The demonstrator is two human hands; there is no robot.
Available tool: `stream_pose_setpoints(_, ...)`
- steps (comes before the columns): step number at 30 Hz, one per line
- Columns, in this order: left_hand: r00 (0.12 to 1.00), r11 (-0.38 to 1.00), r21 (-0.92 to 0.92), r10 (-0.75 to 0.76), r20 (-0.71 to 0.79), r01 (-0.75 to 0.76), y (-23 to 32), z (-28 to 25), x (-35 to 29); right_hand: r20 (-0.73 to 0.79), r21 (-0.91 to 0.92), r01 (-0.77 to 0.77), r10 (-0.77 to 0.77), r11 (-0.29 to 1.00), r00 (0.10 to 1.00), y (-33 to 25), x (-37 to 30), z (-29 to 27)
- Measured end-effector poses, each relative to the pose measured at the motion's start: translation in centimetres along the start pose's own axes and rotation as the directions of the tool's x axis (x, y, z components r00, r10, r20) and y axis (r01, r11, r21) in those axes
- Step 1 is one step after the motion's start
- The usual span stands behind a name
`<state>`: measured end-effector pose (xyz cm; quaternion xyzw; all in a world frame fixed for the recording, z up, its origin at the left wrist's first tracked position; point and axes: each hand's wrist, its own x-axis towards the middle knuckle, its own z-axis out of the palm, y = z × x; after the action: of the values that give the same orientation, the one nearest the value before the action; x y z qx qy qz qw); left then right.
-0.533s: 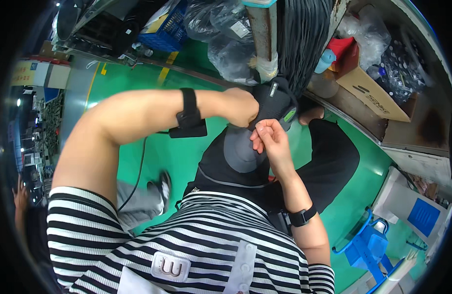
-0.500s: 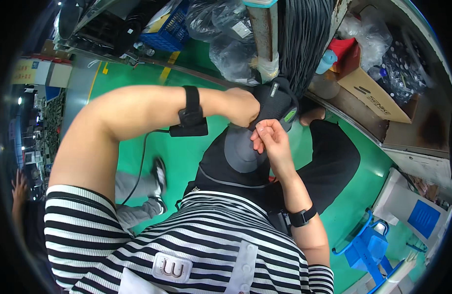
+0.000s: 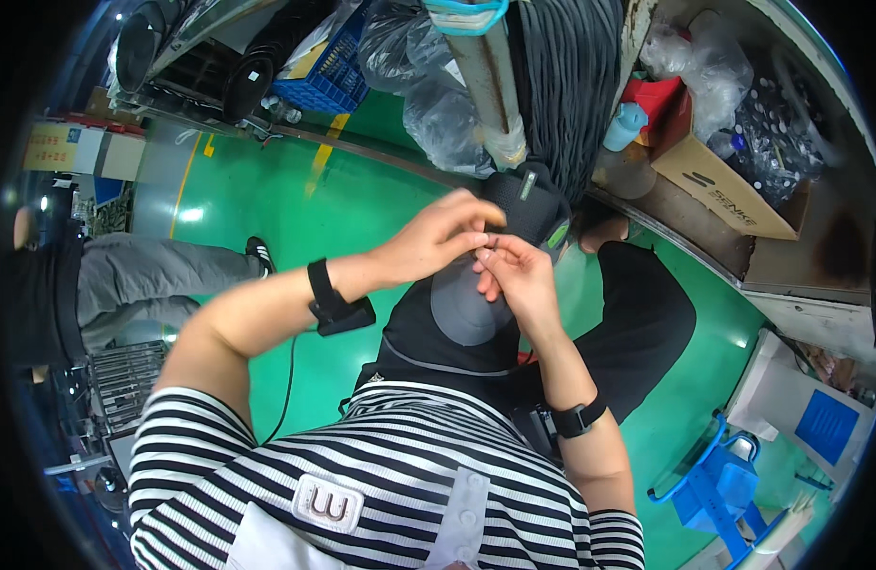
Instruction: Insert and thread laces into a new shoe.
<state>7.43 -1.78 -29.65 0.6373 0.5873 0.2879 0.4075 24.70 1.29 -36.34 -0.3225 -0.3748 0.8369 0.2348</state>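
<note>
My left hand and my right hand meet over my lap. Thumb and forefinger of each are pinched together at one spot, and whatever lies between them is too small to make out. The left hand's other fingers are bent and slightly blurred. Just beyond the fingertips, against the post, sits a black mesh-textured item with a small pale label and a green patch; its kind is unclear. Under my hands a grey rounded smooth piece rests on my black trousers. Whether it joins the black item is hidden.
A bundle of dark cords hangs beside a worn post. At right, a cardboard box of small dark parts stands on a shelf. Clear plastic bags and a blue crate lie ahead. Another person's leg shows at left.
My left hand has drawn back from the black item, and its fingertips now meet those of my right hand. My left forearm swung lower. The other person's legs moved left.
</note>
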Motion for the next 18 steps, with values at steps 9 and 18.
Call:
stream_pose_setpoints(9, 0.897, 0.938, -0.045, -0.313, 0.314, 0.343, -12.2, -0.4, -7.6, 0.546, -0.278, -0.010, 0.167, 0.960, 0.821, -5.7, -8.0, 7.1)
stream_pose_setpoints(18, 0.783, 0.884, 0.177, 0.272, 0.560, -0.434, -0.1, -0.6, -7.3, -0.026, -0.399, 0.160, -0.185, 0.903, 0.982, -13.3, -6.8, 1.4)
